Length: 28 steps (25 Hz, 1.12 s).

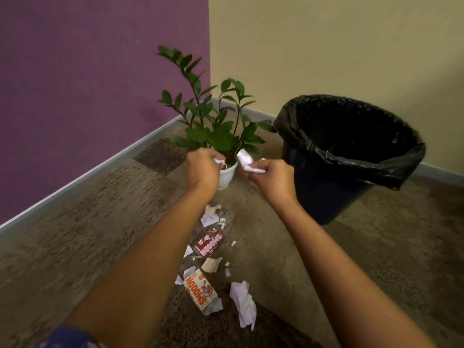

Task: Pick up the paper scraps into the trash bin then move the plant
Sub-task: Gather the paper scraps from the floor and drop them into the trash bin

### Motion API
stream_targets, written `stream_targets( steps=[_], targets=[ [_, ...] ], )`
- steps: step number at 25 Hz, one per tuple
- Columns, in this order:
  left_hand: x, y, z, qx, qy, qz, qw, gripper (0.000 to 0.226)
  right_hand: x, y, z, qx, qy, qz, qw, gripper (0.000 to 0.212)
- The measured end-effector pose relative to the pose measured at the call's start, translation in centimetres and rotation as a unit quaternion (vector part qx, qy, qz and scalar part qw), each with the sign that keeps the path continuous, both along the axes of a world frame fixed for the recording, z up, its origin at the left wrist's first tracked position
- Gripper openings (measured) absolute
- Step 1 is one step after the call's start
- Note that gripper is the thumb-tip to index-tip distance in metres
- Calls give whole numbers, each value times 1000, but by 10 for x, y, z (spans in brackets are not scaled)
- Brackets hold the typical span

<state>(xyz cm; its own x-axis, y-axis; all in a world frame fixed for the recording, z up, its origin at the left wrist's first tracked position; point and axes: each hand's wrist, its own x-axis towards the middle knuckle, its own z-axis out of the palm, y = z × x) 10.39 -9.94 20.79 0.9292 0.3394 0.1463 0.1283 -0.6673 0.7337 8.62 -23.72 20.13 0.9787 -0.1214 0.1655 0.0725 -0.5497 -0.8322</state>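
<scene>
A green plant [213, 116] in a white pot [227, 175] stands in the room's corner. To its right is a dark trash bin [324, 187] lined with a black bag [351, 136]. My left hand [202, 169] grips a crumpled white scrap [219, 162] in front of the pot. Just left of the bin, my right hand [272, 178] holds white paper scraps [247, 163]. Several torn paper scraps [243, 301] lie on the carpet below my arms, together with a brown carton [208, 244] and an orange carton [199, 290].
A purple wall [88, 84] is on the left and a beige wall [339, 46] on the right, meeting behind the plant. Patterned brown carpet [88, 234] covers the floor.
</scene>
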Motion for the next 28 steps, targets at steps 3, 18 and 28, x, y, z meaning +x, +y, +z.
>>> stream_targets(
  steps=[3,18,28],
  targets=[
    [17,-26,46,-23,-74,-36,996,19,22,-20,48,4,-41,-39,998,22],
    [62,-155,110,-58,-105,-132,984,18,81,-164,97,-172,86,-196,961,25],
    [72,-181,93,-85,-54,-157,983,16,80,-200,92,-109,119,-179,971,34]
  ],
)
